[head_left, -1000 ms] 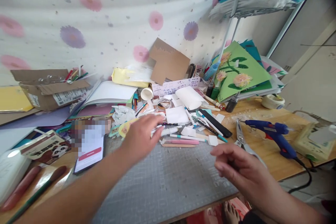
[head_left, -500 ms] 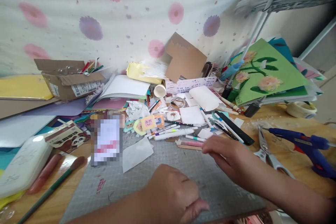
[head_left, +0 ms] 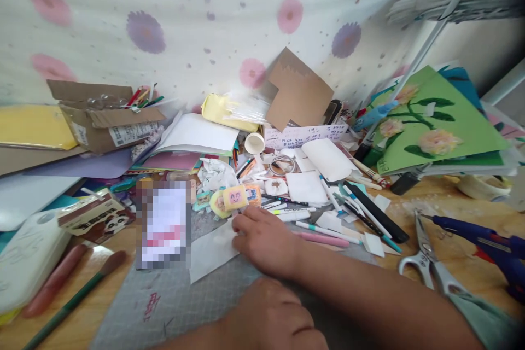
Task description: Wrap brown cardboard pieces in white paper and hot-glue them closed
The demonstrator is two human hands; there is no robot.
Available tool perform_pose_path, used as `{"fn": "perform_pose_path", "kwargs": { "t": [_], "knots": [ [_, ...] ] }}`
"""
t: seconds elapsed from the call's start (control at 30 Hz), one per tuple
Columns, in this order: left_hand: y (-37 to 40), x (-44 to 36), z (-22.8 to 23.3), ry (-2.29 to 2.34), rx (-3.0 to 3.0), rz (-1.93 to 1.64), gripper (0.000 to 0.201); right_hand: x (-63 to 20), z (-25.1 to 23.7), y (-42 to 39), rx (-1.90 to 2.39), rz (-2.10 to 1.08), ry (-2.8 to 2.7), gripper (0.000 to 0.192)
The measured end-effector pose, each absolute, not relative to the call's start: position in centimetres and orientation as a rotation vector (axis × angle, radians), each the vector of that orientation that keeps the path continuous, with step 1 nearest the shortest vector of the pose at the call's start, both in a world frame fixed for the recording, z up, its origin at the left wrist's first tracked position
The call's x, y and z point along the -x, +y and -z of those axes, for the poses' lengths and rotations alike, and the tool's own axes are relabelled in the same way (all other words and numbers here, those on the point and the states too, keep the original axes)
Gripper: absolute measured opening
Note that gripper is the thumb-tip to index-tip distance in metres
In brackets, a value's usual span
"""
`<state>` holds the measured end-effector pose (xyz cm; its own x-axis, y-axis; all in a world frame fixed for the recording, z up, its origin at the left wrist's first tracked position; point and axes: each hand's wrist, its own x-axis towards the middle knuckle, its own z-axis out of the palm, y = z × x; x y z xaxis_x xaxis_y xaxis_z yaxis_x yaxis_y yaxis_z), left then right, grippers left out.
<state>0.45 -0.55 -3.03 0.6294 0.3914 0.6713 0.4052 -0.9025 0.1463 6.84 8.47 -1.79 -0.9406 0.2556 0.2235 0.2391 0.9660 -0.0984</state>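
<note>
My right hand (head_left: pixel 266 240) reaches across the mat, its bent fingertips closed at the right end of a piece of translucent white paper (head_left: pixel 207 254). The paper lies flat on the grey cutting mat (head_left: pixel 172 306). Closer to me, my left hand (head_left: pixel 279 317) is curled into a fist above the mat; whatever may be in it is hidden. A pink stick (head_left: pixel 322 239) lies under and beyond my right forearm. Just past the right fingers are several white markers (head_left: pixel 293 214) and a small yellow piece with a drawn face (head_left: pixel 235 197).
At right lie scissors (head_left: pixel 426 257) and a blue glue gun (head_left: pixel 479 240). A green-handled brush (head_left: pixel 77 295) and a blurred-out upright patch (head_left: pixel 164 224) are on the left. Behind stand a cardboard box (head_left: pixel 106 120), a paper cup (head_left: pixel 254 144) and a green flower picture (head_left: pixel 438 120).
My right hand has moved left from the pink stick to the white paper. The pink stick now lies farther right beside my forearm. My left fist has dropped slightly lower in view.
</note>
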Motion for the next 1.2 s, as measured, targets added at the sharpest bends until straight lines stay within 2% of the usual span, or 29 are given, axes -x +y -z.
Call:
{"fn": "perform_pose_path", "kwargs": {
  "t": [0.1,0.2,0.37,0.43,0.57,0.77,0.9,1.07,1.2],
  "knots": [
    [-0.5,-0.2,2.7,-0.724,2.817,1.125,0.053,-6.8,1.8,8.7,0.335,-0.147,-2.868,0.012],
    [-0.5,-0.1,2.6,-0.727,2.822,1.126,0.056,-9.5,1.0,9.8,0.317,-0.251,-2.842,0.017],
    [-0.5,-0.3,2.9,-0.748,2.82,1.061,0.053,-16.1,-0.1,14.0,0.826,-0.233,-2.671,0.021],
    [-0.5,-0.4,3.0,-0.764,2.827,1.049,0.054,-17.3,-0.1,15.3,0.898,-0.233,-2.674,0.02],
    [-0.5,-0.2,2.7,-0.816,2.83,1.091,0.053,-16.4,0.2,15.8,0.836,-0.286,-2.753,0.022],
    [-0.7,0.1,2.5,-0.796,2.971,0.853,0.036,-13.7,0.2,13.7,0.647,-0.349,-2.915,0.011],
    [-0.7,0.2,2.3,-0.837,3.015,0.802,0.036,-12.9,0.4,12.4,0.741,-0.211,-2.965,0.014],
    [-0.6,-0.1,2.3,-0.822,2.973,0.962,0.043,-12.1,0.5,11.5,0.893,0.011,-2.958,0.023],
    [-0.5,-0.3,2.3,-0.828,2.953,0.948,0.045,-11.8,0.5,11.2,0.929,0.106,-2.979,0.027]
  ]
}}
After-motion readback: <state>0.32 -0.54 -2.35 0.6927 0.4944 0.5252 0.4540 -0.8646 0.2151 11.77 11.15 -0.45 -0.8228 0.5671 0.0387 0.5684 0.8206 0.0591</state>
